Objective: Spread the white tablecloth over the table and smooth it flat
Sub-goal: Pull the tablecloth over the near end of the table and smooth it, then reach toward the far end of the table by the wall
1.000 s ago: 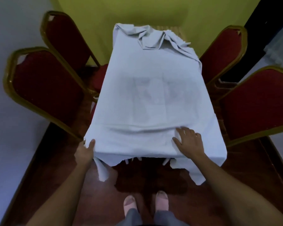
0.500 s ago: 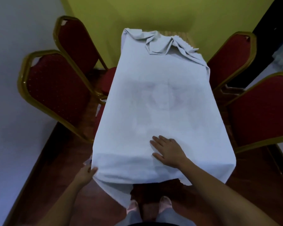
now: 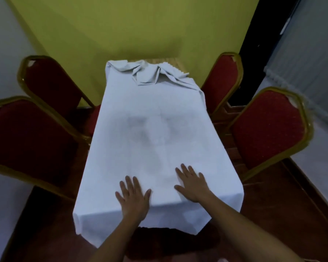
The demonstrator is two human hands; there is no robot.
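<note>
The white tablecloth (image 3: 155, 133) lies over a long narrow table and hangs over the near edge and both long sides. Its far end is bunched in crumpled folds (image 3: 151, 74), and a strip of bare wooden tabletop (image 3: 170, 60) shows behind them. My left hand (image 3: 133, 199) rests flat on the cloth near the near edge, fingers spread. My right hand (image 3: 192, 183) lies flat beside it, a little farther in, fingers also spread. Neither hand holds anything.
Two red chairs with gold frames stand on the left (image 3: 27, 140) (image 3: 51, 84) and two on the right (image 3: 269, 129) (image 3: 223, 78), close to the table. A yellow-green wall (image 3: 133, 25) is behind the table's far end. The floor (image 3: 284, 214) is dark wood.
My left hand has let go of the cloth's near left corner and come up flat onto the top. My right hand has slid toward the middle. The near wrinkle is gone.
</note>
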